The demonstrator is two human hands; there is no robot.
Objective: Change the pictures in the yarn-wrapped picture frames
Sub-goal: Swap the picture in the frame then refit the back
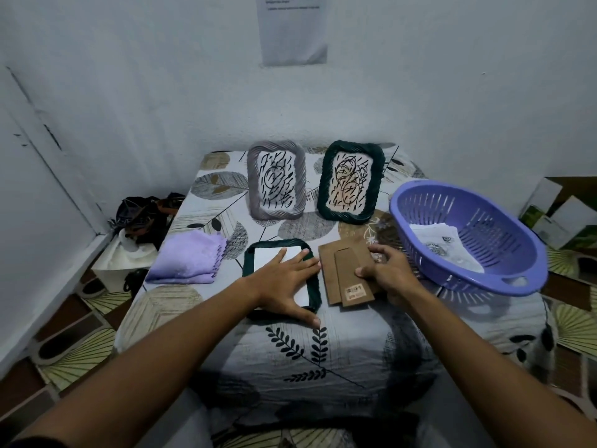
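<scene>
A dark green yarn-wrapped frame [249, 253] lies face down near the table's front, with a white sheet [268, 257] in its opening. My left hand [286, 281] lies flat on that sheet with fingers spread. Just right of it lies the brown cardboard backing with its stand flap [344, 270]; my right hand [386, 270] grips its right edge, thumb on top. Farther back a grey yarn-wrapped frame [276, 182] and another dark green frame [350, 181] lie face up, each showing a scribbled picture.
A purple plastic basket [468, 234] holding paper pictures [442, 245] sits at the right. A folded lilac cloth [190, 260] lies at the left. The table has a leaf-patterned cover [316, 344]. Bags stand on the floor at the left [145, 215], boxes at the right [555, 215].
</scene>
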